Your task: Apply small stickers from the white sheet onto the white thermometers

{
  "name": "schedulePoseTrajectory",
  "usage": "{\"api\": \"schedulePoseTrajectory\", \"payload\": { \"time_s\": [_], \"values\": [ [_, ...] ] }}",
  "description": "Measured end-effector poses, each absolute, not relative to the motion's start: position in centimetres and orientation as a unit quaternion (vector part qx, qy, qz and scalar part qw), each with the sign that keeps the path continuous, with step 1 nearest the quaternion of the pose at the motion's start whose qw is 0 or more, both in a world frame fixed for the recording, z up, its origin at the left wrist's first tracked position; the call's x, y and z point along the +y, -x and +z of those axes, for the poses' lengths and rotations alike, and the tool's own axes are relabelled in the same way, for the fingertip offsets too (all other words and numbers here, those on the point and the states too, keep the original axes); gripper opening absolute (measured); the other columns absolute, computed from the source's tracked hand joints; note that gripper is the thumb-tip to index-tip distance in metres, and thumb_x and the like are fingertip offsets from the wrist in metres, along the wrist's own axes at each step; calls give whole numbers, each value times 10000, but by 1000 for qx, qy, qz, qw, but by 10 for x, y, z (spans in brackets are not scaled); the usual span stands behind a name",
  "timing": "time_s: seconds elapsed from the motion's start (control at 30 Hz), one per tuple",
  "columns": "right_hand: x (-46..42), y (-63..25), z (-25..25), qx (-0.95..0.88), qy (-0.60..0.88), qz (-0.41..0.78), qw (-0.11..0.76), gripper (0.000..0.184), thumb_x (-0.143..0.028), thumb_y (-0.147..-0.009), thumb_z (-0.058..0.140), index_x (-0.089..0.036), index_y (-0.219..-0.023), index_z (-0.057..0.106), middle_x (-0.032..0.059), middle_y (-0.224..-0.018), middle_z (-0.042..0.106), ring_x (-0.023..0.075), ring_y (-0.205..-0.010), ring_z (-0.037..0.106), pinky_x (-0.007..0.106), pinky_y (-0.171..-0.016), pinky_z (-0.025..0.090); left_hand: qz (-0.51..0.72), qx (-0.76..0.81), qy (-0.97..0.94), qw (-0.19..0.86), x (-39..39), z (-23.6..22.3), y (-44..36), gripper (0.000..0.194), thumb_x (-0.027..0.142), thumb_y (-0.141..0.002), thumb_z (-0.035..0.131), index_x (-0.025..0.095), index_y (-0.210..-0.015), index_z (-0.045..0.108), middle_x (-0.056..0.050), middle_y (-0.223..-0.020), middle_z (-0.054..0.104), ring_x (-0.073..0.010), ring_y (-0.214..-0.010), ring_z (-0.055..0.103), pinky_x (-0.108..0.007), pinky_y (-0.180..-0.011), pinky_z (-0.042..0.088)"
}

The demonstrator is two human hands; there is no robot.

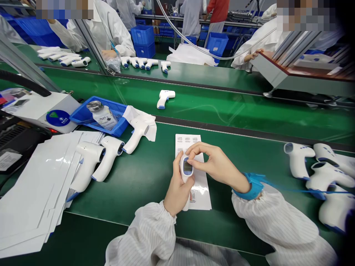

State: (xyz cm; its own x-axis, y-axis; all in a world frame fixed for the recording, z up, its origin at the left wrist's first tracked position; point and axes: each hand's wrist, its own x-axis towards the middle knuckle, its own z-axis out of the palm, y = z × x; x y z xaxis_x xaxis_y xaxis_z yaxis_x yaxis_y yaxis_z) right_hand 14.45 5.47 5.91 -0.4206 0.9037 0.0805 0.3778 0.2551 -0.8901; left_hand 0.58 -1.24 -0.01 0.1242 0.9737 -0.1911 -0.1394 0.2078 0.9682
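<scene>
Infrared thermometer [186, 169] held above a printed paper sheet [203, 195] on the green surface [144, 184]; left hand [177, 188], fingers [177, 166] closed around the handle; right hand [217, 162], fingers [195, 147] pinching the upper end; blue wrist strap [248, 187] on right wrist; white thermometers [109, 157] lying left, others [298, 159] right.

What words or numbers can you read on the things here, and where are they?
No words or numbers can be read clearly.
Screen of the handheld thermometer: too small and blurred to read.
Sheet of paper under the thermometer: printed lines, too small to read.
Label on the bottle in the blue tray: too blurred to read.
Round blue sticker on the white machine: too small to read.
</scene>
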Motion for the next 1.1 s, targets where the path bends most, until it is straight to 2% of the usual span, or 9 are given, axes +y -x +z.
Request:
{"api": "schedulePoseTrajectory", "payload": {
  "time_s": [0.27,0.4,0.53,0.67,0.73,0.83,0.93,1.0,1.1],
  "values": [
    [56,-141,62,-730,440,432,294,125,-95,-762,613,-212,-720,625,-2,-905,696,161,-877,650,292,-817,495,451,487,-436,608,-12,3,-5,654,185,-917,500,301,-1485,195,-53,-1574,282,-266,-1452,266,-446,-1164,307],
    [56,-141,62,-729,443,432,293,119,-101,-767,610,-213,-733,633,4,-910,698,166,-884,653,295,-812,499,450,490,-431,610,-12,5,-6,650,183,-909,506,299,-1476,212,-54,-1574,281,-276,-1434,308,-454,-1148,334],
    [56,-141,61,-729,440,431,298,116,-106,-769,612,-214,-732,629,3,-899,699,165,-873,654,294,-804,500,456,478,-435,612,-12,4,-5,659,172,-900,509,306,-1471,208,-45,-1580,269,-258,-1437,303,-439,-1157,315],
    [56,-141,60,-730,440,430,297,115,-113,-772,611,-216,-724,626,2,-901,700,164,-876,655,299,-814,503,445,474,-428,627,-12,5,-2,694,217,-874,535,329,-1476,207,-52,-1565,294,-303,-1371,403,-458,-1065,428],
    [56,-141,60,-733,438,426,298,108,-122,-776,611,-216,-725,624,4,-903,700,166,-873,655,304,-813,506,447,473,-425,629,-12,6,0,687,253,-870,536,318,-1481,228,-65,-1519,364,-318,-1316,463,-455,-1007,478],
    [56,-141,59,-734,436,423,303,104,-125,-781,609,-214,-729,614,4,-891,698,163,-863,652,301,-803,508,451,479,-407,634,-13,6,1,664,336,-890,508,295,-1495,239,-98,-1340,532,-314,-1150,585,-435,-895,540],
    [56,-141,58,-733,433,426,307,110,-115,-780,609,-211,-726,611,2,-881,697,159,-860,650,295,-801,506,432,484,-375,662,-13,4,0,657,409,-920,444,315,-1514,180,-88,-1098,625,-241,-789,657,-386,-678,571],
    [56,-140,58,-732,431,429,309,112,-111,-777,611,-210,-724,611,3,-884,698,157,-858,648,295,-804,506,422,481,-358,680,-13,4,-1,648,418,-931,417,338,-1514,146,-44,-913,618,-162,-555,568,-324,-521,528],
    [56,-140,57,-727,433,431,314,109,-117,-769,613,-209,-710,609,6,-885,701,160,-854,650,303,-814,515,424,469,-343,695,-13,6,-1,627,380,-944,393,348,-1508,122,29,-712,515,-101,-428,428,-254,-417,453]
  ]
}}
